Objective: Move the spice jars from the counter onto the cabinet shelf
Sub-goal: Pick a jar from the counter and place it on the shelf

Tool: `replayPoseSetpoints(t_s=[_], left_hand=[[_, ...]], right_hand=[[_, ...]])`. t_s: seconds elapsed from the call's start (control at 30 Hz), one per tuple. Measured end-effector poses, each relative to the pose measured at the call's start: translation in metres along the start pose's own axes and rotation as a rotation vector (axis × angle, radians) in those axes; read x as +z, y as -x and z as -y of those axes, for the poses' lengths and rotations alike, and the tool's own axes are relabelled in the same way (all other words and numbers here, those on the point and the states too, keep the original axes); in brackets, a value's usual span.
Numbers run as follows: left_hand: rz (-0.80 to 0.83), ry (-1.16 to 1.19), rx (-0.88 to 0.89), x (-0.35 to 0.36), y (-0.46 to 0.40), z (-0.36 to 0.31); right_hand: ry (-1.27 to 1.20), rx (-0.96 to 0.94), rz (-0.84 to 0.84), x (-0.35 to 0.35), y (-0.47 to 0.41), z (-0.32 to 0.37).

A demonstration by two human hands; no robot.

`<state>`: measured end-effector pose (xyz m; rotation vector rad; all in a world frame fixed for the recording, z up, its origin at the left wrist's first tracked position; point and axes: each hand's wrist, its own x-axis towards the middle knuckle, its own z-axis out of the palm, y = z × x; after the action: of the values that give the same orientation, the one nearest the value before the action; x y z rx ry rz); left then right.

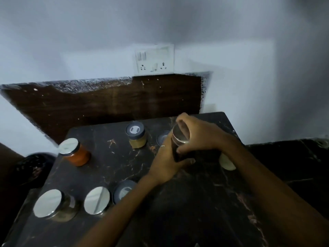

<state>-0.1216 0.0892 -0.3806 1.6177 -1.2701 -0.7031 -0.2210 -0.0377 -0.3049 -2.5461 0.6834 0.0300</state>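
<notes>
Both hands on one dark jar, mid-counter, tilted. L hand wraps jar body from below/left; R hand curls over steel lid end, fingers round top.

Other jars on dark marble counter: orange jar far left, yellow-brown jar w/ grey lid at back, two steel-lidded jars near front-left, grey lid beside them partly behind L forearm.

White object under R forearm, prob another jar; too hidden to tell.

Wall socket above counter.

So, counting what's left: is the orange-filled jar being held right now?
No, the orange-filled jar stands alone on the counter; both hands grip the dark jar.
</notes>
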Motion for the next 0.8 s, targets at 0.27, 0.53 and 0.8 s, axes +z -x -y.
replayPoseSetpoints(t_s=[0.27,0.53,0.8], left_hand=[[-0.376,0.016,0.284,-0.143,-0.004,-0.073],[-0.534,0.035,0.395,-0.277,0.01,-0.144],[-0.486,0.115,0.461,-0.348,0.018,-0.192]], right_hand=[[0.168,-0.202,-0.395,-0.085,-0.031,0.158],[-0.321,-0.379,-0.641,-0.135,-0.047,0.283],[-1.367,-0.449,-0.301,-0.11,-0.078,0.315]])
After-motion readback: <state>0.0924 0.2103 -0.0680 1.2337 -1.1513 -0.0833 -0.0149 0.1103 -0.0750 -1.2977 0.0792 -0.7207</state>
